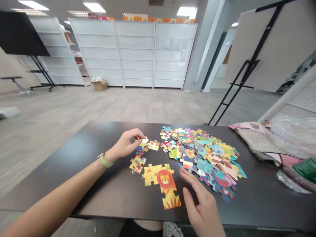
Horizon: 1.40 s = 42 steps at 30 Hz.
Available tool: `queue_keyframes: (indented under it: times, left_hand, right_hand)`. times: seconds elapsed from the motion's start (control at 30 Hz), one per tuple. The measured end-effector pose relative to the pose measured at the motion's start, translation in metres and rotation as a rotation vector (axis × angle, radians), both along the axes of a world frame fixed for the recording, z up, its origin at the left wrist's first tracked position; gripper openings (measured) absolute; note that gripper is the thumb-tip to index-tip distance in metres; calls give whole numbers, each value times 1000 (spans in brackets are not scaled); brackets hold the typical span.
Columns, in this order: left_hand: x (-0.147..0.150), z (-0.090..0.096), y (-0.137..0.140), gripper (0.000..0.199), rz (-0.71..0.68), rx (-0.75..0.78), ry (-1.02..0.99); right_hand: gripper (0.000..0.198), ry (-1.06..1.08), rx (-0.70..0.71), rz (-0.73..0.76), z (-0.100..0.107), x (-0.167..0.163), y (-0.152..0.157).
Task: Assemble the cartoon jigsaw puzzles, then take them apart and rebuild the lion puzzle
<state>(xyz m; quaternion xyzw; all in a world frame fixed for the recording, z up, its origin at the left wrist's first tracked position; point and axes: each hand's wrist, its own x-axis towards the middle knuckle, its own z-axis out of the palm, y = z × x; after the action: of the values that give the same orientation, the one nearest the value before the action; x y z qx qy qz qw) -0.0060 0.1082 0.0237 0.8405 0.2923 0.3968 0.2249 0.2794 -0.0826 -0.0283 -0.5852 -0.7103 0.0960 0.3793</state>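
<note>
My left hand (127, 143) reaches over the table, a watch with a pale green strap on its wrist. Its thumb and fingertips pinch a yellowish jigsaw puzzle piece (144, 142) at the edge of a small group; the fingers partly hide it. Beside that lies a brown and green puzzle piece (154, 145). Joined pieces form part of a lion picture (165, 179) in front of me, with a loose yellow piece (137, 164) to its left. My right hand (201, 200) is open, thumb and fingers apart, fingertips at the near-left edge of a puzzle pile (204, 151).
The dark table (108, 194) carries everything. At its right end lie a patterned cloth bag (261, 141), clear plastic wrapping (293, 135) and a green item (307, 169). Beyond stand a black easel (242, 79), white shelves (134, 54) and a cardboard box (99, 85).
</note>
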Motion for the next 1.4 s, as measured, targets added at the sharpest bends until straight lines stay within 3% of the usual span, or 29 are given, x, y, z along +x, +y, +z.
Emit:
queue_keyframes:
  times: [0.2, 0.4, 0.6, 0.93, 1.17, 1.4]
  left_hand:
    - [2, 0, 2, 13, -63, -9, 171]
    - [-3, 4, -37, 19, -205, -49, 464]
    - [-21, -7, -97, 38, 16, -67, 510]
    - [-14, -11, -115, 49, 170, -42, 523]
    - [10, -13, -133, 14, 218, -35, 468]
    - [11, -20, -136, 10, 249, -81, 363]
  right_hand:
    - [42, -305, -114, 331, 25, -14, 3]
    - [36, -313, -252, 339, 29, -10, 5]
    - [34, -275, -144, 339, 13, -8, 10]
    - [34, -314, -17, 387, 4, -3, 15]
    - [33, -287, -15, 377, 2, -3, 15]
    - [31, -281, 4, 393, 3, -3, 17]
